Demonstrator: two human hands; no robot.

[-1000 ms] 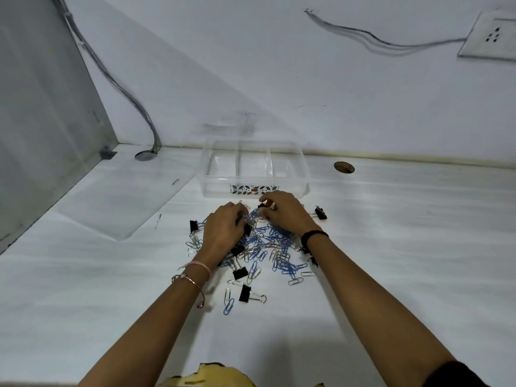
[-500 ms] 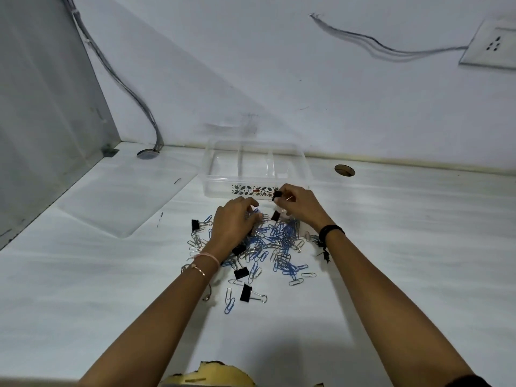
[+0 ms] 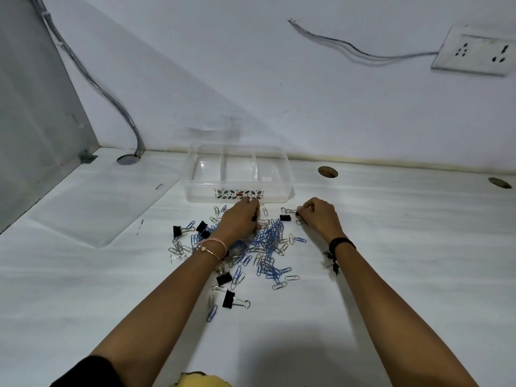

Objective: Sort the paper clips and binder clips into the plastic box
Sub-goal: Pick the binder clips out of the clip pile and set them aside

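Since the earlier frame, right hand (image 3: 319,216) is shifting right of the paper clips (image 3: 265,244), fingers pinching a binder clip (image 3: 286,215); left hand (image 3: 240,219) is curling, contents indiscernible, before the plastic box (image 3: 238,191).

Bare table (image 3: 391,261) lies right of the clip pile (image 3: 265,247) (the plastic box (image 3: 195,191) blocks just beyond).

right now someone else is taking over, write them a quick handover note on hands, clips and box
Left hand: curled on the far edge of the clip pile, near the plastic box; grasp unclear.
Right hand: pinching the wire handle of a black binder clip on the table.
Done: nothing visible in the box's three compartments.
Left: sort all paper clips and the scattered binder clips, e.g. one nearest you.
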